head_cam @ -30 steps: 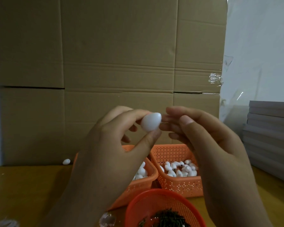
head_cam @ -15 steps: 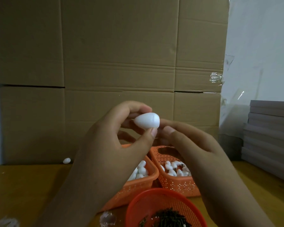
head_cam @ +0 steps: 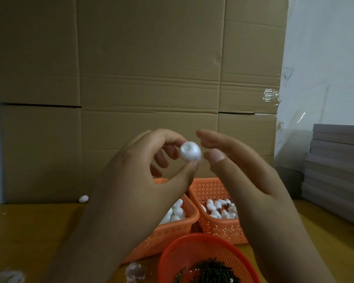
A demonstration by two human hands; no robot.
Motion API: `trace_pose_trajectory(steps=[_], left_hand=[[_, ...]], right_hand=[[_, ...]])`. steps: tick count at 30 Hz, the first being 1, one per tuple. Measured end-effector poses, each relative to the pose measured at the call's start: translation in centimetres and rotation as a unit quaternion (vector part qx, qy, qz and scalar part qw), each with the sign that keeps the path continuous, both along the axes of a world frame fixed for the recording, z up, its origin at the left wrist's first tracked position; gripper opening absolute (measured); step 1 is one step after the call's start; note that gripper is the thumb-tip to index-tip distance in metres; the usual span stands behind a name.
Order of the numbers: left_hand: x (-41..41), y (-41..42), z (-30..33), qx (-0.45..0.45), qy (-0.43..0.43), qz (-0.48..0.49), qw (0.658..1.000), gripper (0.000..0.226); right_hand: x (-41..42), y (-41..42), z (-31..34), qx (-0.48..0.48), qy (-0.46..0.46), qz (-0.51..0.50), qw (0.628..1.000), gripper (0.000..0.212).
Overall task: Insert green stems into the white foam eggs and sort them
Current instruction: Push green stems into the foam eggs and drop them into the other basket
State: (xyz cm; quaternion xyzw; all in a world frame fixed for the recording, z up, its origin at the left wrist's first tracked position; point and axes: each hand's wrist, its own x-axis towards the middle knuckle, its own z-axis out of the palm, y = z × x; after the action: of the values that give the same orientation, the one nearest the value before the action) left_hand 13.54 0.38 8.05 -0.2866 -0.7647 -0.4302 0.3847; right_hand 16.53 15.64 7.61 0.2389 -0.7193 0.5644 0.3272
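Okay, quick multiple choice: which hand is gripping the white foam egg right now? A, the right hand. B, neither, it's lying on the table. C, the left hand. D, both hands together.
C: the left hand pinches the foam egg between thumb and fingertips, while the right hand is open beside it, apparently clear of it.

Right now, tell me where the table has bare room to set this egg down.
Free: the wooden table left of the left orange basket, between the stray egg and the scraps at the near edge. Crowded: the centre, where both rectangular baskets and the round stem basket nearly touch.
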Motion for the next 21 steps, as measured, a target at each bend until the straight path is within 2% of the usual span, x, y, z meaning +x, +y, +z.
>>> trace_pose_trajectory(steps=[5,10,14,17,19,21], left_hand=[[-0.13,-0.35,0.1,0.024,-0.034,-0.049,0.998,0.026],[-0.24,-0.51,-0.08,0.009,-0.026,-0.02,0.999,0.027],[-0.04,-0.45,-0.09,-0.024,-0.035,0.008,0.999,0.027],[0.06,-0.28,-0.02,-0.045,-0.046,0.003,0.998,0.03],[0.05,-0.29,-0.05,-0.027,-0.05,-0.012,0.998,0.028],[0.04,-0.34,0.0,-0.009,-0.053,-0.023,0.998,0.024]], right_hand=[[-0.73,0.61,-0.11,-0.07,-0.148,0.105,0.981,0.028],[-0.52,0.85,-0.02,-0.075,-0.062,0.072,0.993,0.031],[-0.14,0.79,0.29,-0.034,-0.005,0.063,0.997,0.029],[-0.43,0.53,0.3,0.004,0.004,0.054,0.999,0.026],[-0.76,0.64,-0.1,-0.024,0.0,0.039,0.999,0.027],[-1.13,0.89,-0.57,-0.038,-0.051,0.045,0.997,0.032]])
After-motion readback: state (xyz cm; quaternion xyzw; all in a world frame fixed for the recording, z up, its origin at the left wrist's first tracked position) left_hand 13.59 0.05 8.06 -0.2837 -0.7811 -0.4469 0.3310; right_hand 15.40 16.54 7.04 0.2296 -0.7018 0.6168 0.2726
